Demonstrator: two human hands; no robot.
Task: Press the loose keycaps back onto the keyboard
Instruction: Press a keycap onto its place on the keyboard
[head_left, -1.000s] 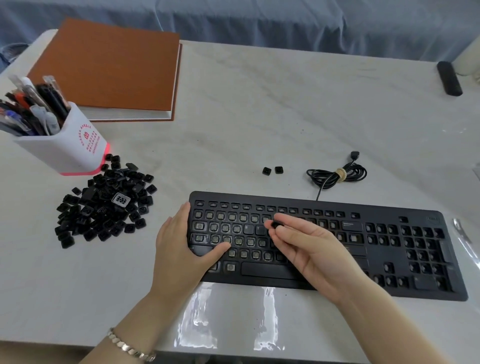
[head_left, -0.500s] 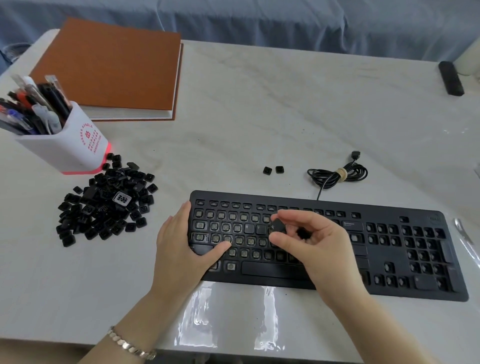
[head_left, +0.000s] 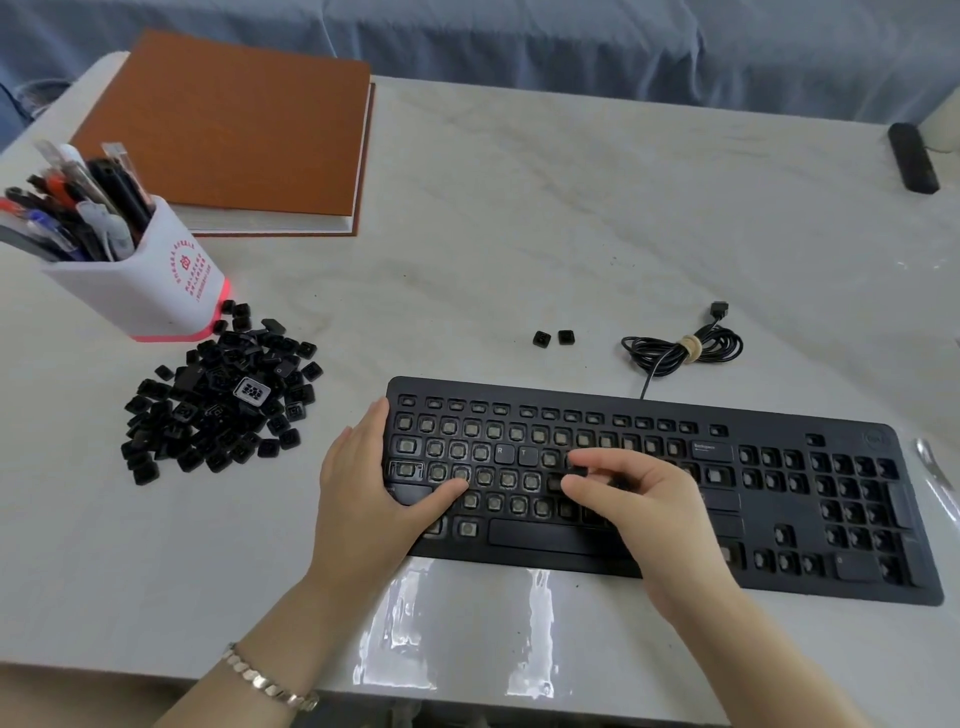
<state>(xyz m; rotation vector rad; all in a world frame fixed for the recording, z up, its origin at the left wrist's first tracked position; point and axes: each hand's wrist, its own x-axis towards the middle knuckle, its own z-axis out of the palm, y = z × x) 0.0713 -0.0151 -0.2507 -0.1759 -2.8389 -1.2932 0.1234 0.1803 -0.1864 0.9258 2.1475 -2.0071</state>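
The black keyboard (head_left: 779, 525) lies at the table's front, most of its sockets bare; the R and T keycaps (head_left: 511, 453) sit in place. My left hand (head_left: 374, 499) rests on the keyboard's left end, fingers straight along the edge and thumb lying across the lower rows. My right hand (head_left: 649, 509) hovers over the middle rows and pinches a small black keycap (head_left: 577, 471) between forefinger and thumb, low over a socket right of T. A heap of loose keycaps (head_left: 218, 400) lies left of the keyboard. Two more keycaps (head_left: 553, 338) sit behind it.
A white pen holder (head_left: 156, 291) full of pens stands behind the heap, with a brown book (head_left: 234, 130) at the far left. The keyboard's coiled cable (head_left: 680, 351) lies behind it. A black bar (head_left: 912, 156) sits far right, a metal tool (head_left: 935, 478) at the right edge.
My right hand has turned the keycap between its fingers and brought it down toward the key row right of T. My left hand has stayed on the keyboard's left end.
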